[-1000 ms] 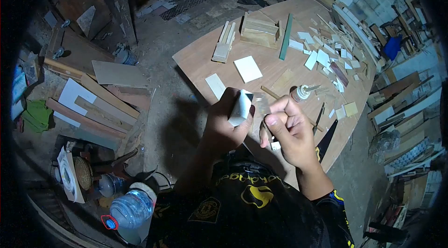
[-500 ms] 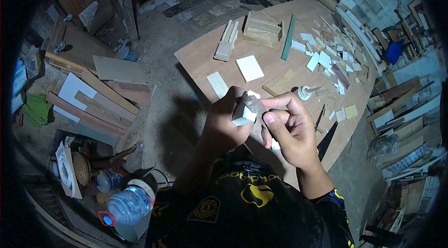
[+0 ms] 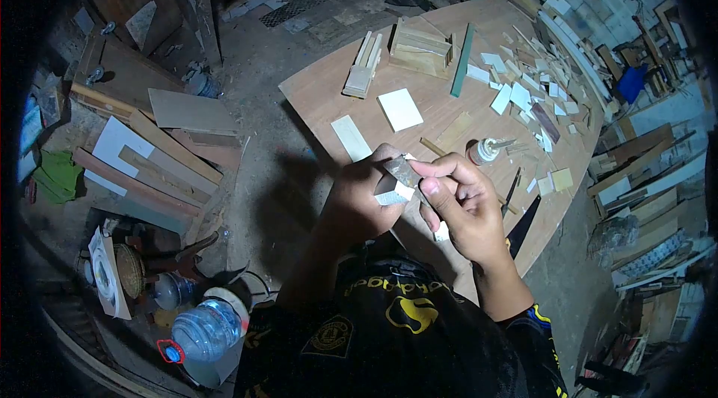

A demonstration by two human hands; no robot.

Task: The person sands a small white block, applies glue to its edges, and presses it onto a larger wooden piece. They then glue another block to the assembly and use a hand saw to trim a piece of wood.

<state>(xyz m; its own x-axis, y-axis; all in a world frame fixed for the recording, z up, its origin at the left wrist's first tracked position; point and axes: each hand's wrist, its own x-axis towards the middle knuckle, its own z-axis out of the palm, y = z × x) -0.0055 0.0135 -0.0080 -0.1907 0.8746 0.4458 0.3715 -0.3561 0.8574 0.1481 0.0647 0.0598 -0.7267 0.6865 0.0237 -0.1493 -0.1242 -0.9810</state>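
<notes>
Over the table's [image 3: 318, 91] near edge, my left hand [image 3: 355, 192] grips a pale block [image 3: 390, 197] while my right hand [image 3: 473, 222] pinches what seems a flat grey piece [image 3: 404, 176], which could skid into my left fingers if pressed unevenly.

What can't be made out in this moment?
All in the head view:
- Far end of the block: hidden by the left hand.
- Thin piece's gripped edge: covered by the right hand.
- Contents of the jar: too small.
- Outermost surroundings: lost in the dark lens border.
</notes>
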